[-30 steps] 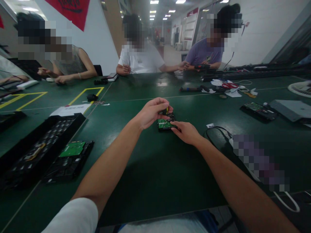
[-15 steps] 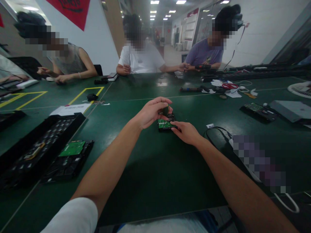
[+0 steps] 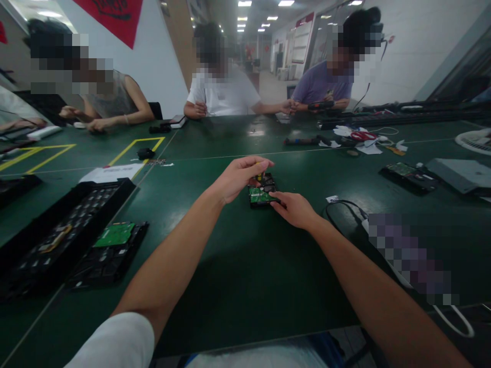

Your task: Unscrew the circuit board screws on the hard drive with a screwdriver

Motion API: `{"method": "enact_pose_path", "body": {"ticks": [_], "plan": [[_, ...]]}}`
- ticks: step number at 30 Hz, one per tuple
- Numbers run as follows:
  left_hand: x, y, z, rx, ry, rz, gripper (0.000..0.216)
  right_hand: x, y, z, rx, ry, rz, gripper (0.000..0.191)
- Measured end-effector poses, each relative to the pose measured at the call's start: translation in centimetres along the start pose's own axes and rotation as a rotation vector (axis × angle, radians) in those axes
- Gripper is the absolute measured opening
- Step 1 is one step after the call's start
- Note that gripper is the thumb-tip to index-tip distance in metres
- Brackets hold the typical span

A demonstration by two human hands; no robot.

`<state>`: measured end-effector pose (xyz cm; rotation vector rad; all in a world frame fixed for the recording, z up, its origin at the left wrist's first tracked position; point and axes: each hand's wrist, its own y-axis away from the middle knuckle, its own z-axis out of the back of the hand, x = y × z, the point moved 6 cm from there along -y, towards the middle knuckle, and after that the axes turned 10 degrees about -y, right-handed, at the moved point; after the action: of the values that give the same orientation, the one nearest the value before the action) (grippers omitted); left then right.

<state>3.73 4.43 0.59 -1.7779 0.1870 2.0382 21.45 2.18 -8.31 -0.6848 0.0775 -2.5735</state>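
Note:
A small black hard drive [image 3: 262, 194] with a green circuit board on top lies on the green table [image 3: 238, 266] in front of me. My left hand [image 3: 240, 178] is closed in a pinch over the drive's far end, gripping a small tool with a yellow part, probably a screwdriver [image 3: 260, 177], held upright on the board. My right hand [image 3: 294, 209] rests at the drive's near right corner, fingers curled against its edge and steadying it.
At the left stand a black tray [image 3: 57, 230] and another drive with a green board [image 3: 111, 250]. A black cable [image 3: 341, 209] lies right of my hand. More boards and papers lie at the far right. Three people sit across the table.
My left hand's fingers have shifted slightly on the small tool above the drive. The right hand and the drive stay where they were.

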Motion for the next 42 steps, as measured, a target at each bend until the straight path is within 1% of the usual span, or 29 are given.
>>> {"method": "enact_pose_path", "body": {"ticks": [3,6,9,11,13,16,18,19,21,25,30,35,37,39,42], "plan": [[0.1,0.1,-0.1,0.019,0.022,0.019,0.031,0.0,0.0,0.0,0.004,0.005,-0.006,0.045],[0.2,0.1,-0.5,0.049,0.095,0.042,0.035,0.1,0.0,-0.1,0.007,0.003,-0.011,0.045],[0.4,0.1,-0.6,0.037,0.141,0.053,0.030,0.2,0.0,0.0,0.008,0.004,-0.018,0.045],[0.3,0.1,-0.5,0.016,0.105,0.047,0.027,0.2,0.1,0.1,0.015,0.005,-0.022,0.045],[-0.1,0.1,-0.1,-0.018,-0.034,-0.001,0.024,0.3,0.1,0.1,0.020,0.005,-0.026,0.045],[-1.6,0.2,0.6,-0.113,-0.403,-0.151,0.019,0.3,0.1,0.2,0.013,0.006,-0.029,0.045],[-2.7,0.5,1.1,-0.201,-0.632,-0.242,0.015,0.3,0.0,0.1,0.008,0.005,-0.024,0.045],[-3.0,0.7,1.2,-0.230,-0.698,-0.272,0.014,0.2,0.0,0.1,0.006,0.006,-0.021,0.045],[-3.5,0.9,1.2,-0.244,-0.756,-0.306,0.015,0.2,0.0,0.0,0.006,0.007,-0.021,0.045],[-3.5,1.1,1.0,-0.222,-0.743,-0.330,0.021,0.1,0.1,0.0,0.008,0.006,-0.016,0.045],[-3.5,1.1,0.9,-0.249,-0.646,-0.329,0.012,-0.1,0.0,0.0,0.009,0.009,-0.011,0.045],[-4.0,1.3,0.8,-0.273,-0.764,-0.367,0.009,-0.1,-0.1,-0.1,-0.005,-0.013,0.001,0.045],[-4.1,1.3,0.9,-0.300,-0.771,-0.383,0.007,-0.1,-0.1,-0.2,-0.008,-0.015,-0.003,0.045],[-4.1,1.3,1.0,-0.306,-0.752,-0.388,0.009,-0.1,-0.1,-0.1,-0.007,-0.014,-0.010,0.045],[-3.7,1.1,0.9,-0.292,-0.738,-0.373,0.019,0.0,-0.1,0.0,0.001,-0.014,-0.016,0.045]]}}
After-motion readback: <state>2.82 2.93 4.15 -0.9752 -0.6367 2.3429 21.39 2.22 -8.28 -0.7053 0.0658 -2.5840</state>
